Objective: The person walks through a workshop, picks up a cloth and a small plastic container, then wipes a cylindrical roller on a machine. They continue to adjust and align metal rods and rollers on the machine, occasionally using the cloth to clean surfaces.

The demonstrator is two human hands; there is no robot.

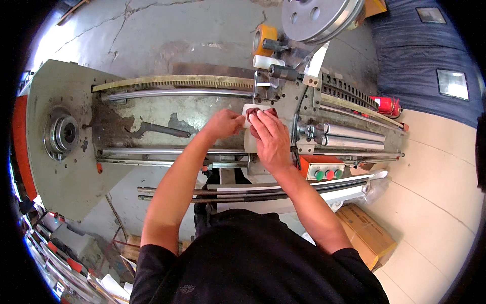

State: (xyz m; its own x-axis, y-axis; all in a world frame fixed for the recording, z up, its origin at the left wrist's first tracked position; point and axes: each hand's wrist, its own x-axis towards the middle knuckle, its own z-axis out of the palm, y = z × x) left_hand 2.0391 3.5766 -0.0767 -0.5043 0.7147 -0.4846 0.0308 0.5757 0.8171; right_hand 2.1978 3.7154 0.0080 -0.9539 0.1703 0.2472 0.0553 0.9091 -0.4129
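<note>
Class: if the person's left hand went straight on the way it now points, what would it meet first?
Probably the white roller-like piece just right of the left hand; they may already touch, since depth is unclear.

Wrench (164,129) on machine bed (152,109), left of left hand (224,124); cloth (251,111) under right hand (272,139); button box (320,166) farther right

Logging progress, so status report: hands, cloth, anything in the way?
Right hand on dark red cloth, against white roll. Left hand at roll's left side. Wrench lies left, clear of hands.
</note>
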